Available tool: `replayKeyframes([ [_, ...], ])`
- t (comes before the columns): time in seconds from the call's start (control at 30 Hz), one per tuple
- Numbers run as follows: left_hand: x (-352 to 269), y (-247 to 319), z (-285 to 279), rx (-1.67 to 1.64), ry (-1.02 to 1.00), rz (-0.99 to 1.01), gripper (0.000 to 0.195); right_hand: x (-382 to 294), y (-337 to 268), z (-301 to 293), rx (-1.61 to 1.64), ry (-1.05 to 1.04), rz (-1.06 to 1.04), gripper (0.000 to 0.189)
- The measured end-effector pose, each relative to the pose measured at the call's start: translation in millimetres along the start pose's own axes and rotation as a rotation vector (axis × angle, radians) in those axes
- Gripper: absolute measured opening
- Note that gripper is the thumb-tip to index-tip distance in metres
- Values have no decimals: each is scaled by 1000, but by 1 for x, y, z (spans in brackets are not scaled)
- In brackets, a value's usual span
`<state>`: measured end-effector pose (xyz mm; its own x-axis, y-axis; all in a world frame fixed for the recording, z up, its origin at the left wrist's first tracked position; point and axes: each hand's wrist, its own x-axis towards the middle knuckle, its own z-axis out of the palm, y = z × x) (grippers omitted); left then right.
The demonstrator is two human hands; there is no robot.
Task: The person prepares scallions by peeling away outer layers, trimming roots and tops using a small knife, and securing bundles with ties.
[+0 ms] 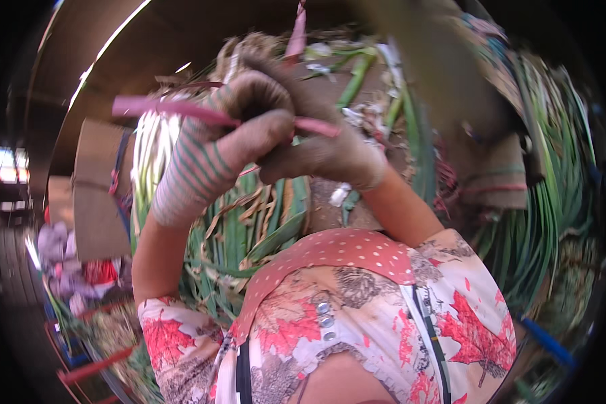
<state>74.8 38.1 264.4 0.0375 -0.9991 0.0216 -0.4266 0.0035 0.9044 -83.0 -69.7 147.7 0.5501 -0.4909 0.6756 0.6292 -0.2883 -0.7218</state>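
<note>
Both my hands wear soiled knit work gloves and meet in front of my chest. A pink plastic strip (169,109) runs through my left hand (217,146), which is pinched on it, and one end sticks out to the left. My right hand (328,151) presses against the left fingertips, closed on the strip where a short end shows between us. Motion blur hides how the strip is looped. Under and beside my left forearm lie long green onions (154,136), white stalks at the far end and green leaves (232,227) close to me.
Loose leaves and peelings litter the brown work surface (328,209). More green onions (550,166) are heaped at right. Pink strips (444,174) hang beside a cardboard piece (495,174). Another cardboard piece (101,192) stands at left, above a red metal bar (98,366).
</note>
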Motion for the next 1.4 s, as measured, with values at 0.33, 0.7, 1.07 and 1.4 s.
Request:
replayKeyframes([
  [0.33,45,-76,169,178,-858,334,51,-254,-80,-35,52,1072,788,22],
  [0.7,52,-154,160,394,-827,290,38,-457,-70,-36,-1511,484,1520,45],
  [1.07,-9,-250,133,884,-663,397,16,-184,28,-53,-1026,322,724,33],
  [1.4,-52,-245,101,573,-798,104,23,-185,159,-89,-1477,-128,1104,98],
])
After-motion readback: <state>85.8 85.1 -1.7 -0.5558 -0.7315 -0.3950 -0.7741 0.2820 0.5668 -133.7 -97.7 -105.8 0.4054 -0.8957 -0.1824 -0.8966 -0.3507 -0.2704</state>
